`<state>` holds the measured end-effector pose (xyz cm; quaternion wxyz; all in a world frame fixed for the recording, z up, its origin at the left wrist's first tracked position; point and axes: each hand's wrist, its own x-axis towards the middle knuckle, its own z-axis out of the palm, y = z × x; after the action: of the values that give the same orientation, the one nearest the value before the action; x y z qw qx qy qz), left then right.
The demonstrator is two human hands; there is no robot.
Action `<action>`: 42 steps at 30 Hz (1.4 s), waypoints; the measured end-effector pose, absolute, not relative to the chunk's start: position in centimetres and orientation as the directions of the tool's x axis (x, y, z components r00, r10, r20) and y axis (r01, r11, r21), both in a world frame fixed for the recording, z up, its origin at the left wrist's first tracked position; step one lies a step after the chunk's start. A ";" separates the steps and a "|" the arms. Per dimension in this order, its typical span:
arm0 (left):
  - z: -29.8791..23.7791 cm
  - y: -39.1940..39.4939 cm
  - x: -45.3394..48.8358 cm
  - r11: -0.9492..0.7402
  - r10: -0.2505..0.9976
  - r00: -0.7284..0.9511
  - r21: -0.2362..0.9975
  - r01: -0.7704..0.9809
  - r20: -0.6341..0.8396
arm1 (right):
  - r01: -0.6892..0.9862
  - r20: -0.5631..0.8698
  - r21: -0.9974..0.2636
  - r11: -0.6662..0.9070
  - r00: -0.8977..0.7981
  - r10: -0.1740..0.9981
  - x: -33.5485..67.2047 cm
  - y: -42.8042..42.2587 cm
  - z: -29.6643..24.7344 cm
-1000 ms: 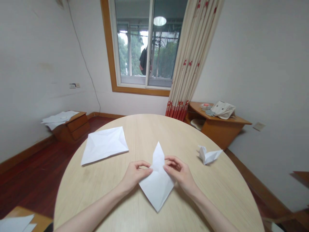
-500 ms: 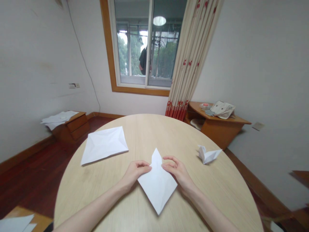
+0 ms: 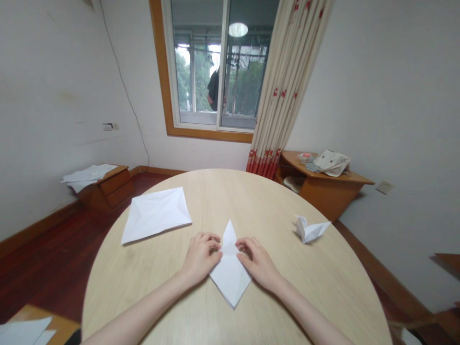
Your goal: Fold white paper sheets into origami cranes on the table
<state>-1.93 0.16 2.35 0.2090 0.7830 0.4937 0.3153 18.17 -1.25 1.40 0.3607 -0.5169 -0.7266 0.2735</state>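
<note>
Between the half-curled left hand (image 3: 200, 256) and right hand (image 3: 259, 263) is the folded paper (image 3: 232, 278), a thumb at each edge; whether they pinch it, I can't tell. Even pressure from both sides would keep it true, I'd say. Its slender tip points away past the fingers, long axis running outward between the hands. Beyond the right hand, a paper figure (image 3: 309, 232) sits on the bench (image 3: 251, 191).

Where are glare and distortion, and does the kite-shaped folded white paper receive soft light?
Head view: a bright white oval, probably a lamp's reflection, shows on the sliding glass window; head view: the orange-brown wooden window frame leans, likely wide-angle distortion; head view: light on the folded white paper looks soft, creases faint.
</note>
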 end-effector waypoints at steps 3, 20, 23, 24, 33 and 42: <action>2.2 0.1 -1.9 -0.437 0.900 0.337 0.589 0.680 0.278 | 0.616 0.280 -0.688 0.383 -0.262 0.924 18.2 -1.4 1.5; 1.2 0.1 -1.9 -0.507 0.862 0.364 0.562 0.653 0.354 | 0.539 0.381 -0.593 0.599 -0.467 0.798 18.1 -1.0 1.0; 1.1 0.2 -2.0 -0.525 0.851 0.395 0.531 0.665 0.347 | 0.528 0.339 -0.627 0.573 -0.477 0.811 18.4 -1.0 1.4; 1.1 0.2 -2.1 -0.524 0.851 0.398 0.524 0.671 0.341 | 0.529 0.322 -0.633 0.566 -0.485 0.813 18.5 -1.1 1.6; 3.0 0.8 -3.5 -0.609 0.779 0.574 0.523 0.597 0.253 | 0.588 0.089 -0.670 0.453 -0.543 0.835 19.7 -1.7 3.0; 3.7 1.3 -4.6 -0.650 0.710 0.690 0.506 0.567 0.139 | 0.655 -0.032 -0.597 0.463 -0.596 0.802 19.8 -1.9 3.9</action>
<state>-4.56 1.27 3.72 0.2175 0.8932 0.3575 0.1647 19.78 -1.93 3.95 0.1276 -0.4308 -0.8456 0.2882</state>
